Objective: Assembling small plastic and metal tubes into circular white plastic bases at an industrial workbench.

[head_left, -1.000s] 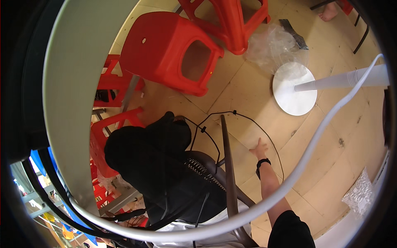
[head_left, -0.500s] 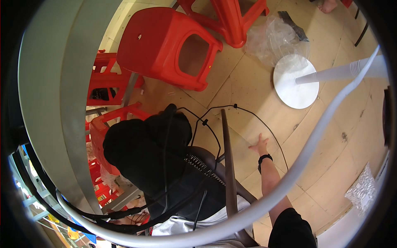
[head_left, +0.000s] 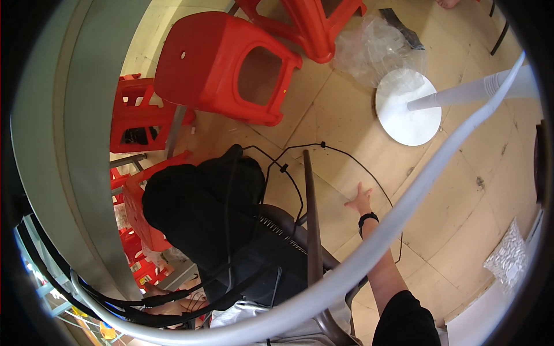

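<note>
My right hand (head_left: 360,199) is open with its fingers spread and holds nothing. It hangs over the tiled floor, beyond the brown chair armrest (head_left: 312,219), and a black band (head_left: 368,219) circles its wrist. At the lower left, a patch of skin that seems to be my left hand (head_left: 183,303) shows beside the table edge. Black cables (head_left: 167,300) cross in front of it and hide its fingers. Black clothing (head_left: 202,202) covers my lap and legs. A thin black cord (head_left: 360,163) loops from near my knees toward my right forearm.
A red stool (head_left: 199,63) stands ahead, with more red stools (head_left: 135,115) under the grey table (head_left: 86,144). A white round base with a pole (head_left: 407,127) is at the right, beside clear plastic wrap (head_left: 369,49). A bag of white pieces (head_left: 508,254) lies far right. A pale tube (head_left: 404,230) arcs across the view.
The view has shifted slightly, so the stools and white base sit a little further left and higher. My right hand stays spread in nearly the same place.
</note>
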### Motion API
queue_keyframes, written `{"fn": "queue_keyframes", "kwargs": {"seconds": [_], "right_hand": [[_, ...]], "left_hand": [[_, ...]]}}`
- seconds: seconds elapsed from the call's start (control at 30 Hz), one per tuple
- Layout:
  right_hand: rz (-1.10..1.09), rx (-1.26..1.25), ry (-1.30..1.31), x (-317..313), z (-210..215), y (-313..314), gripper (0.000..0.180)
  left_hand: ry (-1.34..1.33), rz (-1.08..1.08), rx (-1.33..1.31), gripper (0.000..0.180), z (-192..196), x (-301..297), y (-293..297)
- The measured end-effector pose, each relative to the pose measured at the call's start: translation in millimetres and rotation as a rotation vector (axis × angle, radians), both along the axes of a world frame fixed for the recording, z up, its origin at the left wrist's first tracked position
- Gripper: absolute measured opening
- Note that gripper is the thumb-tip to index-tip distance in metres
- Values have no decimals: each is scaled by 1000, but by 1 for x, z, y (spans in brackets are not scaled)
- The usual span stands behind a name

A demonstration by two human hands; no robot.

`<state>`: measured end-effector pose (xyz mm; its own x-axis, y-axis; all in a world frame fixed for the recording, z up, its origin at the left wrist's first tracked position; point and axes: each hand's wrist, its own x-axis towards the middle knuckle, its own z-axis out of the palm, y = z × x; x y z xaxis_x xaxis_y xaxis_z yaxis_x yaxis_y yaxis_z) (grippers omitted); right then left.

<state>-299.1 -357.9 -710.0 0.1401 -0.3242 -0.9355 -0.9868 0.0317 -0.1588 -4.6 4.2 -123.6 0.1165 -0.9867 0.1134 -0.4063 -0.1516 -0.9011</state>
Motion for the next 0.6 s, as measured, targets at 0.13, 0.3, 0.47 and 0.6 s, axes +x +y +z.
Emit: {"fn": "queue_keyframes", "kwargs": {"seconds": [0.13, 0.3, 0.47, 0.6], "right_hand": [[-1, -20, 30, 3, 5, 2, 129], [-1, -32, 74, 9, 8, 3, 125], [12, -9, 93, 9, 12, 2, 124], [17, -31, 87, 8, 12, 1, 124]], "left_hand": [[13, 6, 9, 33, 3, 1, -6], [24, 33, 22, 33, 10, -7, -9], [42, 67, 25, 33, 11, -18, -7], [60, 90, 30, 33, 12, -29, -5]]}}
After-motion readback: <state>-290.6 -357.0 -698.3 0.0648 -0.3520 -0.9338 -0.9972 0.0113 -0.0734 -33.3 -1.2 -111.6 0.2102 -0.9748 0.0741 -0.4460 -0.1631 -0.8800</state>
